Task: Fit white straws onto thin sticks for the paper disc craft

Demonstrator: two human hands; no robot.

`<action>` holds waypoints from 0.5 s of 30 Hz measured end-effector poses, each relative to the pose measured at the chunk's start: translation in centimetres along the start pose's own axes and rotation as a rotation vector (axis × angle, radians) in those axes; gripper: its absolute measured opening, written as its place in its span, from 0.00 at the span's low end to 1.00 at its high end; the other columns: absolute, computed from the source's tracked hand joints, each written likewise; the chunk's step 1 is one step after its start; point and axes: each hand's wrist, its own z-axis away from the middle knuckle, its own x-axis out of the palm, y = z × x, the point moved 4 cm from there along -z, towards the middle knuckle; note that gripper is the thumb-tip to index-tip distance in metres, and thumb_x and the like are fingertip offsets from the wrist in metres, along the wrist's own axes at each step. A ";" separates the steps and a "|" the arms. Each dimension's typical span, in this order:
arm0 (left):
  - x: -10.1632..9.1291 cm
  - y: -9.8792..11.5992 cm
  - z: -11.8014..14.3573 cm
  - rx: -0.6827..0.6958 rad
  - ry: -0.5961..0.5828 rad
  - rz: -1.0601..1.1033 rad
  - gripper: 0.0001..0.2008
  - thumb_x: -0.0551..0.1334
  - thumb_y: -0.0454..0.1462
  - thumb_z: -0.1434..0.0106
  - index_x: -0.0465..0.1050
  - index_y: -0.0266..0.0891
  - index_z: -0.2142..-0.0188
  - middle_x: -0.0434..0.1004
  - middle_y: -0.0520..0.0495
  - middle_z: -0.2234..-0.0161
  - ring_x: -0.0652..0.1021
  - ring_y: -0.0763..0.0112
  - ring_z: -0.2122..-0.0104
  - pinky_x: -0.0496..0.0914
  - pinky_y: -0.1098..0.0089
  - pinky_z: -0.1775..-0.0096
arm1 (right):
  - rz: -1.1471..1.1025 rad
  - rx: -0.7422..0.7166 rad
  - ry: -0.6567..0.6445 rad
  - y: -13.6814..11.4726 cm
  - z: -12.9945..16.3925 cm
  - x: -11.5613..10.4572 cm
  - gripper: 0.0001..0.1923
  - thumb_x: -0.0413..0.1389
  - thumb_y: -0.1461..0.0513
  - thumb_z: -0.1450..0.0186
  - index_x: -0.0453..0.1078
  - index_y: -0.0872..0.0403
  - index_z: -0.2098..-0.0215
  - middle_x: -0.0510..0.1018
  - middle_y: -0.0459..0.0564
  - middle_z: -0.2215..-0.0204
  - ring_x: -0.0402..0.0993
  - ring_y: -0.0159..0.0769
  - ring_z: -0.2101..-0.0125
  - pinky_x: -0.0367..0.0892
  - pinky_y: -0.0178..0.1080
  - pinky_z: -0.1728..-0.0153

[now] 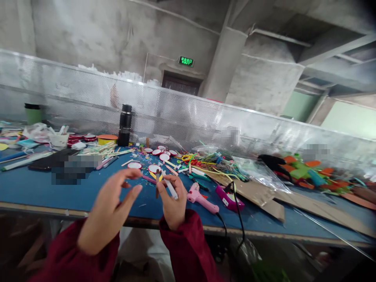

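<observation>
My right hand is closed around two slim things above the front of the blue table. One is a flat brown stick, held upright; the other is a white pen-like stick, tilted. To the left, my left hand hovers with thumb and fingers apart and nothing between them. Just beyond the hands lie round white discs with red rims and a purple stick. A pink glue gun rests right of my right hand, its cable running over the table edge.
A black bottle stands at the back, near pale wooden sticks. Tangled coloured cords, a magenta box and cardboard strips lie to the right. Pens are at left. A perforated metal screen borders the far side.
</observation>
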 end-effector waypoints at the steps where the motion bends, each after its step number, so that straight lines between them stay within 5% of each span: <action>1: 1.2 -0.5 -0.4 -0.007 -0.044 0.004 0.17 0.64 0.47 0.31 0.77 0.43 0.48 0.80 0.40 0.47 0.79 0.55 0.51 0.75 0.56 0.48 | 0.003 -0.001 0.000 0.0 0.0 0.0 0.11 0.65 0.57 0.38 0.71 0.52 0.61 0.78 0.42 0.75 0.72 0.31 0.79 0.71 0.35 0.77; 6: 6.2 -2.6 -2.3 -0.101 -0.348 0.225 0.15 0.66 0.45 0.36 0.77 0.40 0.53 0.84 0.41 0.53 0.82 0.57 0.55 0.76 0.61 0.51 | 0.021 -0.033 0.037 -0.2 -0.2 -0.1 0.10 0.65 0.59 0.39 0.72 0.51 0.62 0.80 0.43 0.73 0.77 0.34 0.72 0.75 0.37 0.71; 12: 6.1 -3.6 -3.0 -0.206 -0.407 0.329 0.17 0.70 0.46 0.41 0.77 0.39 0.57 0.85 0.45 0.61 0.83 0.58 0.60 0.76 0.62 0.54 | -0.057 0.057 -0.007 1.1 0.0 1.1 0.13 0.65 0.56 0.38 0.72 0.51 0.58 0.80 0.43 0.71 0.75 0.34 0.75 0.74 0.37 0.74; 15: 5.7 -4.4 -3.2 -0.222 -0.392 0.307 0.15 0.69 0.48 0.40 0.79 0.39 0.62 0.84 0.47 0.65 0.82 0.60 0.62 0.75 0.64 0.56 | 0.024 -0.013 0.025 1.0 0.1 1.0 0.11 0.61 0.53 0.33 0.75 0.51 0.58 0.81 0.47 0.67 0.77 0.37 0.68 0.74 0.39 0.66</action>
